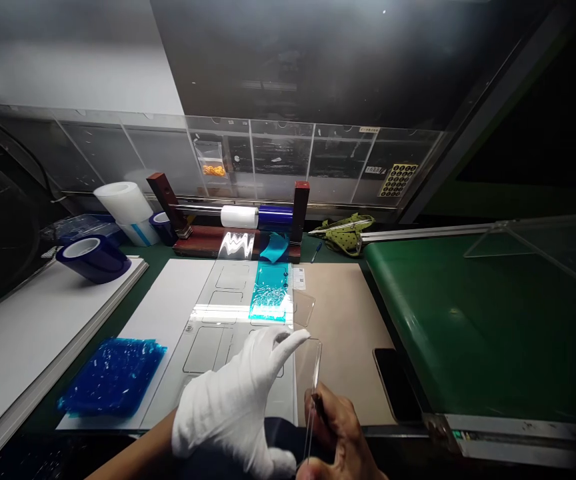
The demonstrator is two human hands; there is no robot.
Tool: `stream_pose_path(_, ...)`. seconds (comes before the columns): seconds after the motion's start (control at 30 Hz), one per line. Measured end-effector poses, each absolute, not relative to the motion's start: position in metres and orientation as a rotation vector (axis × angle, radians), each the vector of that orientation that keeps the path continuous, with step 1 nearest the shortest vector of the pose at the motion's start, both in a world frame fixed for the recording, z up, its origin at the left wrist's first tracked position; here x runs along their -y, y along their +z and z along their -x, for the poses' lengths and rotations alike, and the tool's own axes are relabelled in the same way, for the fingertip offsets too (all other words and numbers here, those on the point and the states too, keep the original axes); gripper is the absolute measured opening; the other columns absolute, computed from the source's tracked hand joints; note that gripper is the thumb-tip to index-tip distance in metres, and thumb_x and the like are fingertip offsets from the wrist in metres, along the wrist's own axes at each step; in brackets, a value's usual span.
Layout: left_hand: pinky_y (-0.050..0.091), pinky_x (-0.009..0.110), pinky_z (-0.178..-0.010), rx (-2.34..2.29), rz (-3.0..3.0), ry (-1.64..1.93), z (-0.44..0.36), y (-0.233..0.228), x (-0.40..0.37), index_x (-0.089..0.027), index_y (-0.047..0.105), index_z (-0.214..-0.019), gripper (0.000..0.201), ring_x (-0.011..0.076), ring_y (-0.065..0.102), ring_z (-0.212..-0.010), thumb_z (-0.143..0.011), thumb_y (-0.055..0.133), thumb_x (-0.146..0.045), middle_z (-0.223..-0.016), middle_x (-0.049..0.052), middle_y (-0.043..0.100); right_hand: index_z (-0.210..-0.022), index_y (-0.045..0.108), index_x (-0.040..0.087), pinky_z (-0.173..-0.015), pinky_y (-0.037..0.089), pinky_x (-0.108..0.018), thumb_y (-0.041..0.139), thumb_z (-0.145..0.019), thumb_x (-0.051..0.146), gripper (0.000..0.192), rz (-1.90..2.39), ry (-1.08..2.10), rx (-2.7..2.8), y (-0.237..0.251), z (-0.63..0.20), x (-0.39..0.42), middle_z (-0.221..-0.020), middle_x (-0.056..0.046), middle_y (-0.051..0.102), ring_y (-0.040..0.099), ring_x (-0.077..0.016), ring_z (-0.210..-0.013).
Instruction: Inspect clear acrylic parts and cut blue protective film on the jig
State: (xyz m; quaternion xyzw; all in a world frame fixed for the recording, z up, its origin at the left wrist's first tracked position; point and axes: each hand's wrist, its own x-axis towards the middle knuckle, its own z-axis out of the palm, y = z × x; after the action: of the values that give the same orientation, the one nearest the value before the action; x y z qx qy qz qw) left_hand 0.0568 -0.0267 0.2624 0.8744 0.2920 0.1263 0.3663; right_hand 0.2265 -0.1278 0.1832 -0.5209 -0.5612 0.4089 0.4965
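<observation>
My left hand (241,397), in a white glove, spreads its thumb and fingers wide apart over the front of the work surface. Its upper fingertip lies close to the top corner of a thin clear plate (316,363); whether they touch I cannot tell. Bare-skinned, my right hand (341,433) grips that plate by its side, with the plate standing nearly edge-on to me. Something small and dark shows at the right fingers, too unclear to name. Beyond the left hand lie a marked template sheet (208,347) and a bright turquoise film strip (271,290).
A dark red stand (203,241) carries a white roll (239,217) and a blue roll (275,218). Blue film pieces (113,377) are stacked at left, near a blue tape roll (93,258). A phone (395,383) lies right, beside a green conveyor belt (483,320).
</observation>
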Motion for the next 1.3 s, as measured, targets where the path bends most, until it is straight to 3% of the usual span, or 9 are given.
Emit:
stream_pose_path(0.2,0.040,0.056,-0.092,-1.086,-2.536,0.491,-0.071,0.259,0.033,-0.022,0.013,-0.146,0.110,0.0390,0.039,-0.116,-0.055,0.071,-0.041,-0.133,0.018,0.034,-0.070,0.038,0.024,-0.044,0.034,-0.021,0.054,-0.064,0.079,0.058,1.267,0.824,1.207,0.160,-0.255,0.109,-0.060,0.008,0.032,0.031,-0.0086,-0.049)
stream_pose_path(0.33,0.028,0.063,-0.097,-1.272,-2.434,0.581,-0.068,0.241,0.029,-0.019,0.021,-0.145,0.109,0.0439,0.033,-0.119,-0.051,0.074,-0.035,-0.134,0.019,0.034,-0.081,0.047,0.022,-0.052,0.043,-0.027,0.048,-0.080,0.060,0.038,1.854,0.623,1.237,0.095,-0.295,0.085,-0.062,0.004,0.045,0.049,-0.0143,-0.054)
stream_pose_path(0.47,0.021,0.056,-0.106,-0.963,-1.513,0.512,-0.045,0.215,0.026,-0.020,0.029,-0.142,0.099,0.0377,0.030,-0.128,-0.059,0.071,-0.055,-0.139,0.016,0.034,-0.100,0.057,0.016,-0.073,0.052,-0.042,0.043,-0.083,0.053,0.042,2.073,0.467,1.459,0.041,-0.316,0.081,-0.094,-0.012,0.065,0.064,-0.0288,-0.089)
stream_pose_path(0.53,0.026,0.054,-0.104,-0.692,-0.919,0.442,-0.034,0.203,0.027,-0.011,0.033,-0.139,0.093,0.0343,0.039,-0.124,-0.068,0.056,-0.068,-0.135,0.020,0.041,-0.117,0.052,0.013,-0.087,0.049,-0.048,0.046,-0.083,0.051,0.051,2.028,0.352,1.550,0.050,-0.312,0.085,-0.115,-0.017,0.061,0.058,-0.0318,-0.108)
stream_pose_path(0.6,0.030,0.054,-0.100,-0.510,-0.476,0.412,-0.028,0.192,0.031,0.002,0.035,-0.134,0.103,0.0346,0.048,-0.116,-0.068,0.045,-0.077,-0.127,0.025,0.048,-0.132,0.041,0.012,-0.097,0.043,-0.050,0.050,-0.083,0.050,0.063,1.916,0.283,1.665,0.083,-0.297,0.090,-0.129,-0.018,0.053,0.050,-0.0312,-0.120)
stream_pose_path(0.7,0.034,0.054,-0.094,-0.434,-0.156,0.423,-0.025,0.181,0.039,0.010,0.032,-0.132,0.118,0.0353,0.054,-0.106,-0.061,0.048,-0.082,-0.118,0.029,0.052,-0.144,0.022,0.014,-0.107,0.031,-0.054,0.057,-0.078,0.053,0.084,1.669,0.307,1.934,0.149,-0.260,0.091,-0.142,-0.015,0.041,0.036,-0.0311,-0.132)
stream_pose_path(0.9,0.031,0.051,-0.094,-0.252,-0.083,0.484,-0.017,0.171,0.051,0.007,0.035,-0.131,0.116,0.0372,0.050,-0.111,-0.062,0.038,-0.087,-0.124,0.029,0.050,-0.147,0.007,0.008,-0.110,0.021,-0.060,0.065,-0.066,0.058,0.112,1.346,0.407,2.358,0.193,-0.189,0.076,-0.144,-0.020,0.036,0.033,-0.0349,-0.133)
stream_pose_path(1.07,0.027,0.049,-0.095,-0.213,-0.108,0.563,-0.005,0.163,0.052,0.003,0.044,-0.123,0.103,0.0376,0.049,-0.114,-0.069,0.035,-0.084,-0.119,0.027,0.054,-0.146,0.009,0.007,-0.108,0.025,-0.060,0.066,-0.065,0.041,0.104,1.301,0.403,2.389,0.175,-0.167,0.067,-0.138,-0.021,0.043,0.042,-0.0346,-0.126)
stream_pose_path(1.3,0.031,0.054,-0.099,-0.427,0.036,0.709,0.048,0.136,0.072,-0.007,0.054,-0.112,0.082,0.0335,0.046,-0.119,-0.073,0.039,-0.078,-0.117,0.019,0.056,-0.145,0.009,0.006,-0.108,0.017,-0.063,0.058,-0.073,0.042,0.095,1.329,0.191,2.379,0.136,-0.131,0.027,-0.135,-0.022,0.044,0.039,-0.0350,-0.127)
